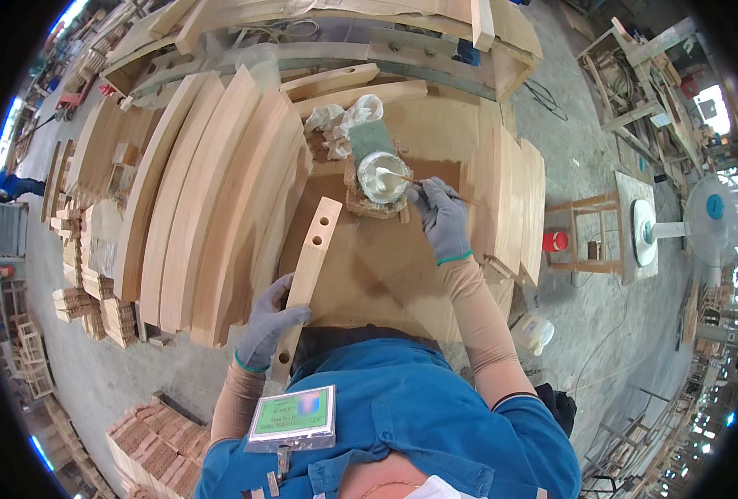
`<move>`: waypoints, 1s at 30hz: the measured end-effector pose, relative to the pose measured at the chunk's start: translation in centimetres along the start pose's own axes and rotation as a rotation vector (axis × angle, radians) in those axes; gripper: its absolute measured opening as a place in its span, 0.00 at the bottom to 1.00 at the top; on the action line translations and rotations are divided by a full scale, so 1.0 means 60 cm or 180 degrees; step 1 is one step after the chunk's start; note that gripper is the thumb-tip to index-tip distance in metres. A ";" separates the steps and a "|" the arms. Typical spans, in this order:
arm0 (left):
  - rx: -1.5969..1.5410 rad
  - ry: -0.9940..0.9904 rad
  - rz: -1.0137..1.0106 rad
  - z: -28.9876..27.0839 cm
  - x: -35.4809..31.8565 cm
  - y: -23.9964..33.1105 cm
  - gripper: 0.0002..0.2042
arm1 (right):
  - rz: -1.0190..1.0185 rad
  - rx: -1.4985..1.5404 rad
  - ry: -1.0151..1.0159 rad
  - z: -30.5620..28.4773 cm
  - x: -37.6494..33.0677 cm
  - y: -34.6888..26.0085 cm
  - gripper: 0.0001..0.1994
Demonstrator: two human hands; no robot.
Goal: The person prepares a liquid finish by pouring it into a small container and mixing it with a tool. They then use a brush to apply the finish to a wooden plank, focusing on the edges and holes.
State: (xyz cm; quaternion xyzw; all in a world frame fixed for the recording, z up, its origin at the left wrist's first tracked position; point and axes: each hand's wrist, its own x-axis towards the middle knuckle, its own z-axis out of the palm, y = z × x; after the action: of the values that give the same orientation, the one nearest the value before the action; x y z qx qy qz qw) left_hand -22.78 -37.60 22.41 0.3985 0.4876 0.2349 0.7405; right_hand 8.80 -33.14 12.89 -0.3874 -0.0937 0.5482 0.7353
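Note:
My gloved left hand (271, 326) is closed around a pale wooden bar (309, 264) with round holes near its ends. The bar stands tilted, its far end pointing toward the middle of the table. In my gloved right hand (444, 218) is a thin stick (410, 178), pinched between the fingers. The stick's tip dips into a round tub of white paste (383, 177). Under the tub is a rough, crusted block, and a grey-green flat piece (371, 140) lies just behind it. A crumpled white cloth (344, 123) rests to the left of that piece.
Long curved wooden boards (219, 200) stand in rows on the left, with more stacked boards (510, 200) on the right. Brown cardboard (360, 287) covers the table. A white fan (712, 218) and a wooden stool (589, 233) stand off to the right. A white container (533, 333) sits near my right elbow.

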 end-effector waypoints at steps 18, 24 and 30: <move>0.0246 -0.0331 0.0112 0.056 0.013 0.067 0.33 | -0.0895 -0.0336 -0.0321 0.135 -0.146 -0.095 0.06; 0.0074 -0.0498 0.0171 0.059 -0.012 0.073 0.34 | -0.0820 -0.0367 -0.0265 0.148 -0.177 -0.101 0.05; 0.0024 -0.0574 0.0260 0.060 -0.026 0.069 0.33 | -0.0770 -0.0111 -0.0497 0.140 -0.187 -0.099 0.01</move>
State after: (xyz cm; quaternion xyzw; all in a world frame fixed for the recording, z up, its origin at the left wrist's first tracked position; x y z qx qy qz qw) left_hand -20.00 -37.69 27.40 0.4403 0.4032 0.2262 0.7697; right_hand 4.18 -39.66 25.83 -0.3422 -0.2061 0.4822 0.7796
